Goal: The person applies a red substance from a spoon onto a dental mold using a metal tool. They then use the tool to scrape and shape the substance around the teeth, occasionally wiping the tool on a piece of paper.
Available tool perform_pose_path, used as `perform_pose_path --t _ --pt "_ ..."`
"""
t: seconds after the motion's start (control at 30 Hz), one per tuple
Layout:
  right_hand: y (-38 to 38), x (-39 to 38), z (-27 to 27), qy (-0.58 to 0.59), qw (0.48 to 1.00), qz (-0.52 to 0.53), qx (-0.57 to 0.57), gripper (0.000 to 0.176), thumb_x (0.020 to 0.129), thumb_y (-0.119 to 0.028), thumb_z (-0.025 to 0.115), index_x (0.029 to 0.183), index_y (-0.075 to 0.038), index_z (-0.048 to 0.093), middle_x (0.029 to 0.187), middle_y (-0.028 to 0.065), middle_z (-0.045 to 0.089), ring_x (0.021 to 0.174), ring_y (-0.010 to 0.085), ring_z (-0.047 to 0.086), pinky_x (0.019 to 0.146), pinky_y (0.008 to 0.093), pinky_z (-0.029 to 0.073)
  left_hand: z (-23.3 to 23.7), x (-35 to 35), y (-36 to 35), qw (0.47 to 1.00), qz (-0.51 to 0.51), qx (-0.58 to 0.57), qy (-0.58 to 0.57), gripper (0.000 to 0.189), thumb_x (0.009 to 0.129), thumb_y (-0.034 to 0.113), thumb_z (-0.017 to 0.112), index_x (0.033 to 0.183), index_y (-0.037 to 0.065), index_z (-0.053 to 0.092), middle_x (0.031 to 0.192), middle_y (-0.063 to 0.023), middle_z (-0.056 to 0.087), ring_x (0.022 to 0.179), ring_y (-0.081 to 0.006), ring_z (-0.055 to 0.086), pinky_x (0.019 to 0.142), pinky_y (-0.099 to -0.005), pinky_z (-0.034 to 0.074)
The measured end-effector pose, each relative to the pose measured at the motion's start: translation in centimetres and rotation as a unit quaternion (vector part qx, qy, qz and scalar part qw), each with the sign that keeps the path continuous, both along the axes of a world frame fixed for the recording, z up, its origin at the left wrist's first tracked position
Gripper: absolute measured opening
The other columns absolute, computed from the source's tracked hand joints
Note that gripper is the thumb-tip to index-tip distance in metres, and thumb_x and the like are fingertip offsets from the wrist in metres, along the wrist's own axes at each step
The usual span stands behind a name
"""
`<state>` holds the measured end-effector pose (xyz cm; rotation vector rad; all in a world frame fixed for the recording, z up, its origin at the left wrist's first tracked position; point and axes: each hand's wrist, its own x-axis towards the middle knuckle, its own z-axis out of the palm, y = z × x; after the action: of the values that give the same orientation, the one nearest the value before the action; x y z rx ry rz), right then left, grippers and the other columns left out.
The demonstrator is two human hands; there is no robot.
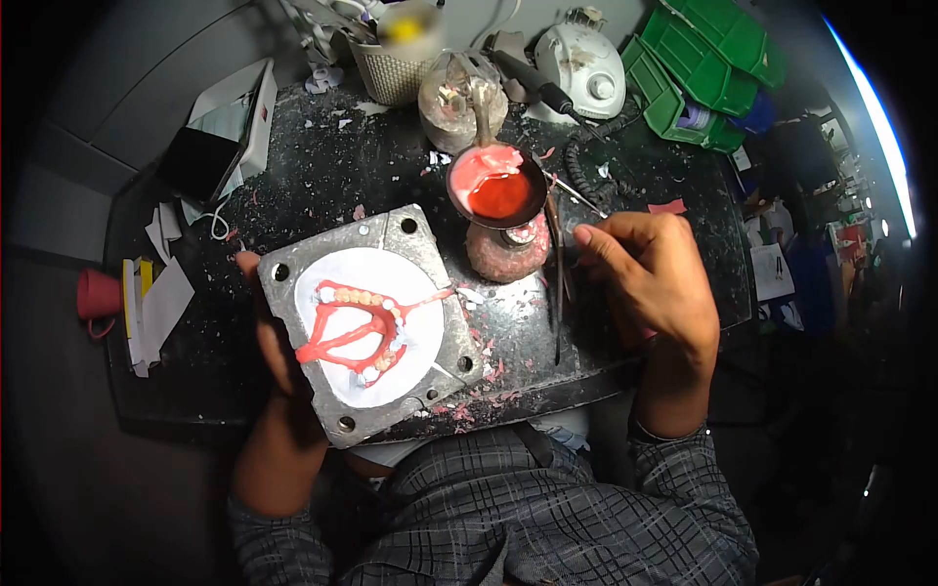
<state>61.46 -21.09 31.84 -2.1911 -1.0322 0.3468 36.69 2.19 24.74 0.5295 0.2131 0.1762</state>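
My left hand [274, 344] grips the left edge of a metal denture flask half [445, 337], tilted over the bench's front edge; most fingers are hidden beneath it. White plaster [423, 354] fills the flask, and pink-red wax strips [337, 340] with rows of artificial teeth [354, 297] lie on it. My right hand [660, 278] is closed in a pinch on a thin metal wax tool [584, 198], its far end by the rim of a small pan [540, 207]. In the pan are melted red wax [500, 198] and softer pink wax [481, 166].
Under the pan stands a wax-crusted burner [508, 256]. A dark thin tool [559, 293] lies beside it. Behind are a glass jar [459, 93], a woven basket [381, 73], a white device [583, 73] and green bins [699, 63]. Wax scraps [469, 402] litter the bench.
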Motion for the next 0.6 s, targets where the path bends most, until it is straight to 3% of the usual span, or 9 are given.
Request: perform_pose_path --t 0.1,0.23,0.27,0.3,0.37,0.43,0.5,0.57,0.6 --pt "-0.8 1.9 1.8 0.034 0.996 -0.077 -0.041 0.022 0.09 -0.017 0.076 0.085 0.005 0.071 0.069 0.0171 0.068 0.059 0.0206 0.066 0.059 0.0334 0.049 0.6 0.7 -0.9 1.0 0.024 0.02 -0.001 0.123 0.082 0.087 0.046 0.159 -0.003 0.012 0.162 -0.034 0.015 0.147 -0.0477 0.029 0.117 -0.0633 0.029" --pt "-3.6 1.7 3.3 -0.088 0.986 -0.078 -0.116 0.019 0.079 -0.008 0.081 0.087 0.005 0.069 0.077 0.0172 0.072 0.07 0.024 0.072 0.064 0.0356 0.051 0.1 0.9 -1.5 0.992 0.043 -0.118 -0.029 0.107 0.092 0.082 0.032 0.15 -0.007 0.035 0.146 -0.0316 0.048 0.128 -0.0486 0.054 0.108 -0.0617 0.042" --pt "-3.8 1.0 3.4 -0.051 0.985 -0.082 -0.142 0.02 0.077 -0.006 0.082 0.088 0.005 0.069 0.078 0.0169 0.073 0.073 0.0256 0.073 0.065 0.0362 0.052 -0.2 1.1 -1.3 0.982 0.0 -0.145 -0.122 0.099 0.091 0.082 0.033 0.143 -0.001 0.047 0.14 -0.0226 0.056 0.127 -0.0374 0.057 0.109 -0.0543 0.044" --pt "-4.1 0.3 3.5 -0.015 0.982 -0.085 -0.168 0.021 0.075 -0.004 0.082 0.09 0.005 0.068 0.079 0.0166 0.073 0.076 0.0271 0.075 0.067 0.0368 0.053 0.7 1.2 -1.8 0.995 0.009 -0.09 -0.041 0.099 0.092 0.082 0.026 0.145 0.0 0.045 0.141 -0.0209 0.056 0.127 -0.0353 0.057 0.109 -0.0529 0.045" --pt "-5.2 -0.6 1.2 -0.027 0.969 -0.103 -0.223 0.022 0.074 0.0 0.08 0.091 0.004 0.068 0.079 0.0166 0.073 0.08 0.0301 0.075 0.069 0.0382 0.054 1.9 1.7 -3.0 0.995 0.052 -0.071 -0.039 0.097 0.093 0.08 0.031 0.151 0.002 0.039 0.149 -0.0246 0.047 0.134 -0.0404 0.05 0.114 -0.0567 0.038" --pt "-6.5 -1.1 -1.2 -0.021 0.979 -0.117 -0.168 0.02 0.075 0.004 0.077 0.092 0.005 0.067 0.08 0.0165 0.073 0.077 0.0299 0.074 0.07 0.0381 0.054 1.2 2.0 -2.8 0.947 -0.052 -0.21 -0.237 0.093 0.094 0.078 0.031 0.151 0.005 0.04 0.151 -0.0217 0.047 0.134 -0.0393 0.05 0.115 -0.0548 0.037" --pt "-6.8 -1.5 -1.6 -0.026 0.981 -0.135 -0.139 0.019 0.076 0.007 0.076 0.093 0.005 0.066 0.079 0.0167 0.072 0.072 0.0291 0.072 0.069 0.0357 0.053 0.5 1.7 -2.6 0.945 -0.039 -0.233 -0.228 0.095 0.093 0.079 0.032 0.15 0.005 0.041 0.151 -0.0202 0.048 0.135 -0.0388 0.049 0.115 -0.0558 0.037" --pt "-7.0 -1.7 -1.9 -0.017 0.982 -0.138 -0.13 0.017 0.078 0.008 0.074 0.093 0.006 0.066 0.08 0.0171 0.071 0.071 0.0287 0.071 0.068 0.0353 0.052 0.7 1.6 -2.2 0.974 -0.018 -0.209 -0.09 0.094 0.092 0.081 0.033 0.149 0.006 0.044 0.15 -0.0194 0.049 0.135 -0.0393 0.049 0.115 -0.0577 0.036" --pt "-7.0 -1.7 -2.0 -0.01 0.983 -0.139 -0.122 0.016 0.08 0.01 0.072 0.094 0.006 0.066 0.08 0.0176 0.07 0.07 0.0282 0.069 0.067 0.0349 0.052 0.5 1.8 -2.2 0.928 -0.052 -0.323 -0.18 0.108 0.086 0.086 0.037 0.151 -0.001 0.037 0.148 -0.0273 0.048 0.133 -0.0438 0.051 0.111 -0.0597 0.04"
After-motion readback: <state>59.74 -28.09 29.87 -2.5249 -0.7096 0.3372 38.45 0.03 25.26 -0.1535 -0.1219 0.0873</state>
